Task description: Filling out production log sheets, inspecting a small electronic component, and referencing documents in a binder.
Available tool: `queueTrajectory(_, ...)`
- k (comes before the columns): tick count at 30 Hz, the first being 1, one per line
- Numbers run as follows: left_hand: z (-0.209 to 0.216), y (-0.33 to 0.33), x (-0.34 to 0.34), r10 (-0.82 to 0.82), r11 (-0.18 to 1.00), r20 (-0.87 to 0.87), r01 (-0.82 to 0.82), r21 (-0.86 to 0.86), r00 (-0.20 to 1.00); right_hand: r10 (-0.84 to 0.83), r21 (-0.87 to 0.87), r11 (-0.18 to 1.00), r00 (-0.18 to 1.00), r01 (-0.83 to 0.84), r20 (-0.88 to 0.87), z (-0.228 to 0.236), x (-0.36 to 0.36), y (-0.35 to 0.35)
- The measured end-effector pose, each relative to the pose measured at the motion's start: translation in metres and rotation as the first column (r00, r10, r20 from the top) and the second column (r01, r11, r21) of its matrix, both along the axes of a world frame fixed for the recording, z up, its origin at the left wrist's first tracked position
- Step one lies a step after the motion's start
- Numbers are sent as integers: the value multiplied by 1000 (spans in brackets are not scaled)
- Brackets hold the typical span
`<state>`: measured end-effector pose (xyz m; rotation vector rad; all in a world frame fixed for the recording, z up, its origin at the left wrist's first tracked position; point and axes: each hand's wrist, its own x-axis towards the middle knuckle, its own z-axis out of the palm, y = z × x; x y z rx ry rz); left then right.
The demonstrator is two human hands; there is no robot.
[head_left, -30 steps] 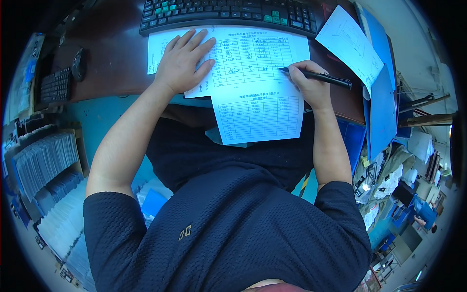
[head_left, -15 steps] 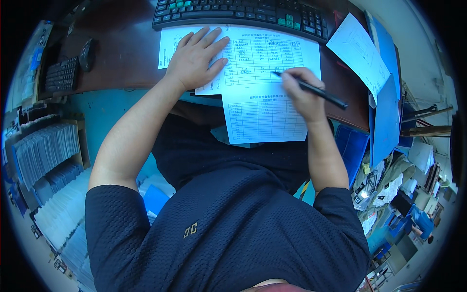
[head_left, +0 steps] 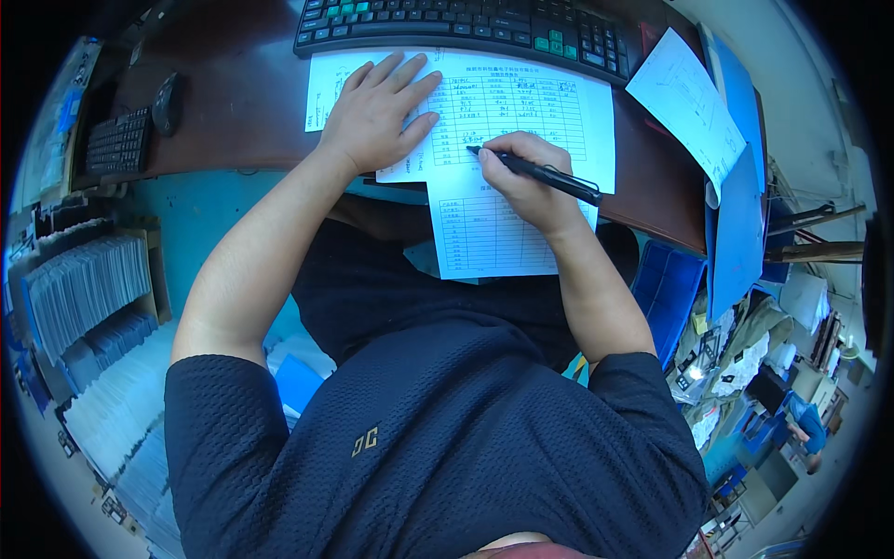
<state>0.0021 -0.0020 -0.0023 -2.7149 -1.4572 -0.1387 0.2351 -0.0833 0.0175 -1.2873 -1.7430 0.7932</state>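
My left hand (head_left: pixel 380 114) lies flat with its fingers spread on the left part of the white papers, holding nothing. Between the fingers of my right hand (head_left: pixel 529 175) is a black pen (head_left: pixel 557 177). Its tip is at the lower left rows of a printed form (head_left: pixel 559 140) with a table partly filled in by hand. A second printed table, its rows blank, is on the sheet (head_left: pixel 466 244) that hangs over the desk edge toward my lap. My right hand hides part of both tables.
A black keyboard (head_left: pixel 456 30) with some green keys borders the papers at the top. Another keyboard (head_left: pixel 118 142) and a mouse (head_left: pixel 168 104) are at the left. Blue folders (head_left: pixel 740 224) and a loose sheet (head_left: pixel 684 102) lie at the desk's right edge. Filed papers (head_left: pixel 88 279) fill a shelf at lower left.
My right hand has moved left with the pen, from the table's middle columns to its lower left rows. My left hand stays in place. The papers have shifted very slightly.
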Motion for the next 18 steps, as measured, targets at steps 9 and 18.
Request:
queueTrajectory(9,1,1,0,-7,1000,2,7,3,1000,-4,24,1000,1000,4,-22,-2,0,0)
queueTrajectory(18,2,1,1,0,1000,2,1,-5,1000,14,184,982,994,-34,108,-4,5,2)
